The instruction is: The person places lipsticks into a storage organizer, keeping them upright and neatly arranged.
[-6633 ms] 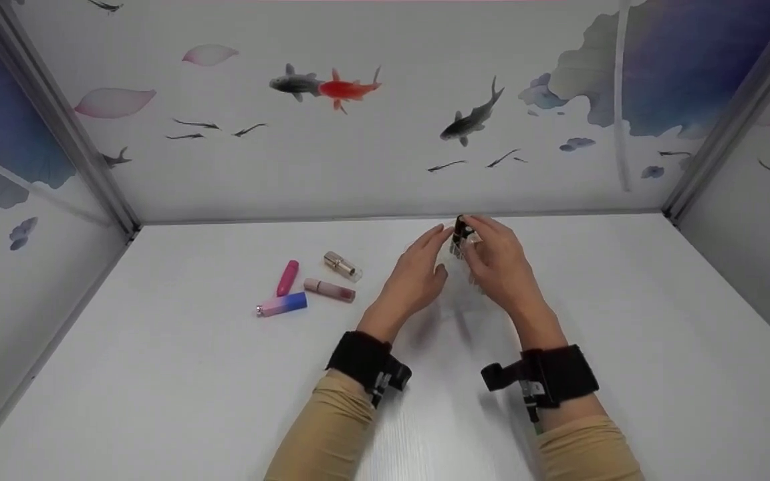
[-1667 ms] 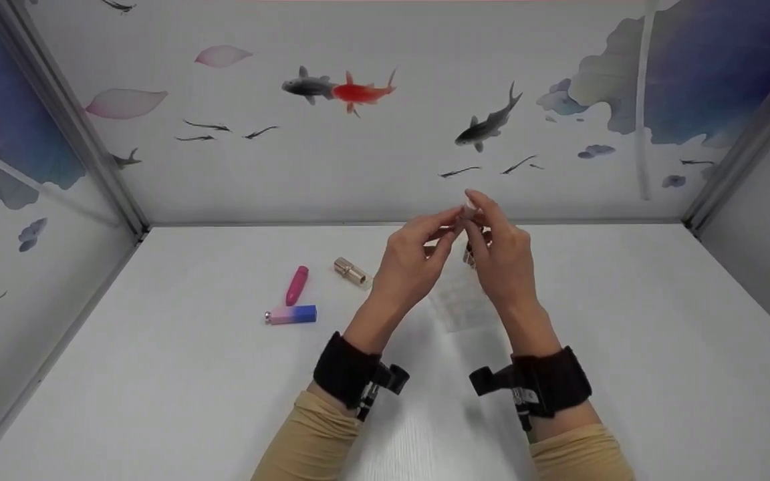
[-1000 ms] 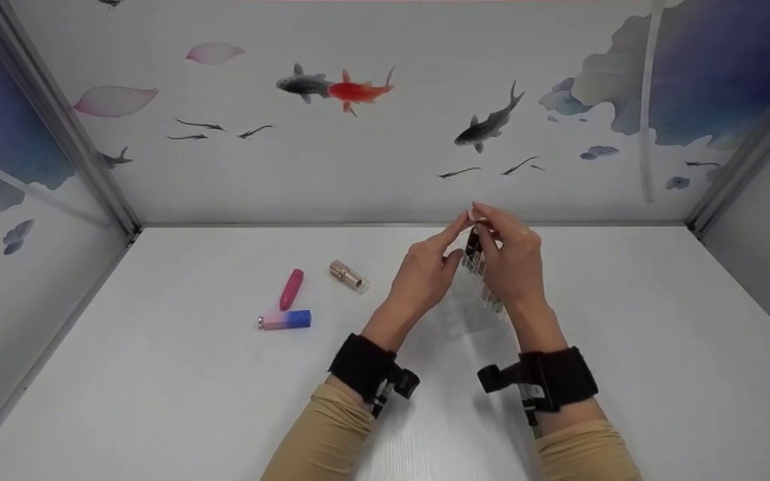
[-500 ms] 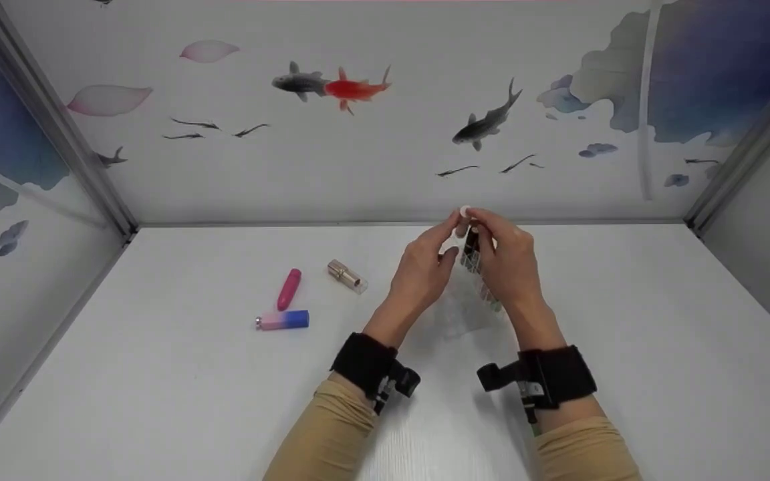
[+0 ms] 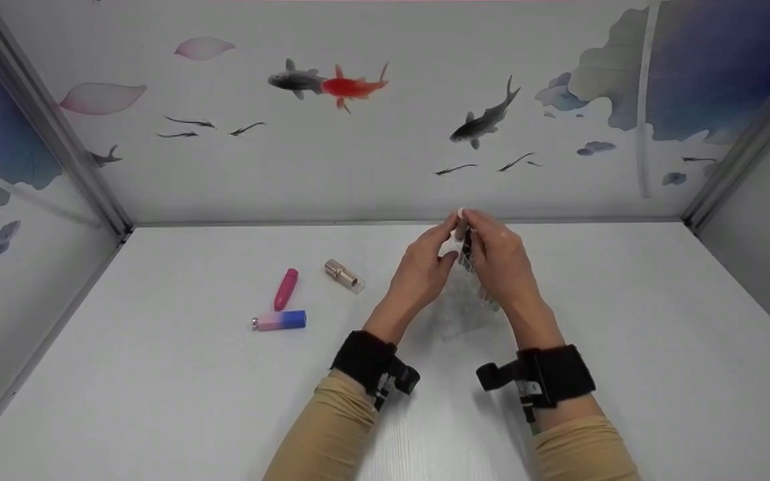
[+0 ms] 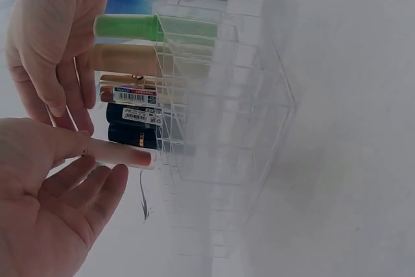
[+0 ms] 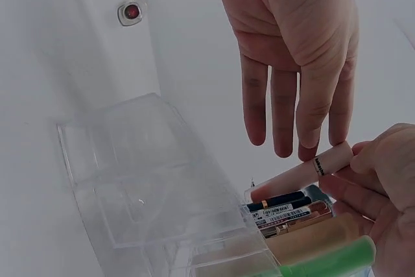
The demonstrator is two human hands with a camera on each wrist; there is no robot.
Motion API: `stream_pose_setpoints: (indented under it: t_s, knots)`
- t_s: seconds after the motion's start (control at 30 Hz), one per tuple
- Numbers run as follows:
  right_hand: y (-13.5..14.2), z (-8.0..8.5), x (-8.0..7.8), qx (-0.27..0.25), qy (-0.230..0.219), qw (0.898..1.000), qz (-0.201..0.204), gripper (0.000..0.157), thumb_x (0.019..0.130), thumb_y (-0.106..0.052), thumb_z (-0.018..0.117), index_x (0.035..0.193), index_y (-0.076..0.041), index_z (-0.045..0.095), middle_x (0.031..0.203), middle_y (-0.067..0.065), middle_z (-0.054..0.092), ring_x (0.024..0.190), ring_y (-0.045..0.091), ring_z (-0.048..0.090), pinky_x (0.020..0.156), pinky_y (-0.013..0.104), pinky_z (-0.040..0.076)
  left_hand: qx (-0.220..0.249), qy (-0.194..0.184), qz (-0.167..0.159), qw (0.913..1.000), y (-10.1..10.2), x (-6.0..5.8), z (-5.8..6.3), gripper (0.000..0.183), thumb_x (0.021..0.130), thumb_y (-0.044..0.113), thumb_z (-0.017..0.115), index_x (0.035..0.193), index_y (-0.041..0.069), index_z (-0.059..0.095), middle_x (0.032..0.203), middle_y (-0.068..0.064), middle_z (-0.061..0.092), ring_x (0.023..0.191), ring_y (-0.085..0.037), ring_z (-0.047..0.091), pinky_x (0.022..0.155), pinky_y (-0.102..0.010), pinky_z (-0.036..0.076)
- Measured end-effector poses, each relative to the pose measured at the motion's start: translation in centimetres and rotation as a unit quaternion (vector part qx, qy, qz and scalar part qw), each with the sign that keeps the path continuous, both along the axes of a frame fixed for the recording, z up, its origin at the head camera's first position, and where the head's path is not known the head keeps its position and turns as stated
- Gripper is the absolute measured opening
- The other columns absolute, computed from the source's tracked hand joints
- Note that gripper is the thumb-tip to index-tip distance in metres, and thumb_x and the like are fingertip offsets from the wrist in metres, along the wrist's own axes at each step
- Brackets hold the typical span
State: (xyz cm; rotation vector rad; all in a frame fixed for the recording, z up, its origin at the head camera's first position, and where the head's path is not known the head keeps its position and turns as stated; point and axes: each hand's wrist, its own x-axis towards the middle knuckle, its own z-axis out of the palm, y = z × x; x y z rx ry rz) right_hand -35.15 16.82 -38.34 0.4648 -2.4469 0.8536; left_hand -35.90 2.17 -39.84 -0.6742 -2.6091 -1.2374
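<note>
In the head view, my right hand [image 5: 508,267] pinches the cap end of a pinkish lip gloss tube [image 7: 292,176], cap upward. My left hand [image 5: 418,270] meets the same cap from the other side with straight fingertips, its thumb held apart. Below is a clear plastic lipstick organizer [image 7: 149,173]. The gloss's lower end is right at the organizer's upper edge, beside the dark lipsticks [image 6: 130,118]. Farther along that row, gold tubes [image 6: 113,92], a tan tube [image 6: 123,60] and a green tube [image 6: 126,27] stand upright. The right hand covers part of the row in the head view.
On the white table [image 5: 158,387], left of my hands, lie a magenta tube [image 5: 285,289], a pink-and-blue lipstick [image 5: 279,321] and a gold lipstick with a clear end [image 5: 344,276]. A printed back wall [image 5: 358,167] rises behind the organizer.
The lip gloss lay among the tubes on the left at first; both hands later held it above the organizer. It is now lower, at the row's far end, and the left fingers have spread.
</note>
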Motion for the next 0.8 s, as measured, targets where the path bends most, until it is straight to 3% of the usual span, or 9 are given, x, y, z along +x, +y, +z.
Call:
stream_pose_setpoints:
  t_s: [0.33,0.5,0.63,0.8]
  knots:
    - [0.5,-0.7,-0.5,0.044,0.033,0.998,0.022,0.037,0.097,0.005,0.055,0.134,0.011,0.056,0.132,0.027,0.062,0.125,0.043,0.057,0.107,0.053,0.048,-0.042,-0.028,-0.018,0.9986,0.2,-0.3,-0.4,0.064,0.103,0.010,0.054,0.159,0.014,0.023,0.162,-0.005,0.037,0.149,-0.019,0.036,0.120,-0.034,0.037]
    - [0.6,-0.8,-0.6,0.046,0.035,0.998,0.027,0.039,0.096,0.007,0.056,0.135,0.013,0.054,0.131,0.027,0.061,0.122,0.043,0.058,0.106,0.052,0.049,-0.042,-0.027,-0.039,0.9980,0.2,-0.4,-0.7,0.067,0.103,0.010,0.053,0.160,0.013,0.018,0.164,-0.006,0.031,0.150,-0.020,0.034,0.119,-0.034,0.039]
    - [0.6,-0.8,-0.7,0.043,0.027,0.998,0.033,0.041,0.095,0.008,0.056,0.135,0.014,0.052,0.133,0.028,0.060,0.124,0.044,0.058,0.106,0.051,0.049,-0.051,-0.017,-0.042,0.9977,0.2,-0.7,-0.9,0.068,0.103,0.010,0.054,0.160,0.011,0.018,0.164,-0.006,0.030,0.151,-0.021,0.032,0.122,-0.033,0.034]
    - [0.6,-0.8,-0.7,0.038,-0.017,0.999,0.032,0.044,0.098,0.003,0.056,0.140,0.011,0.049,0.139,0.028,0.056,0.130,0.042,0.054,0.110,0.051,0.046,-0.062,-0.020,-0.039,0.9971,0.3,-1.0,-1.1,0.070,0.102,0.010,0.055,0.160,0.011,0.017,0.165,-0.005,0.029,0.151,-0.019,0.031,0.124,-0.032,0.030]
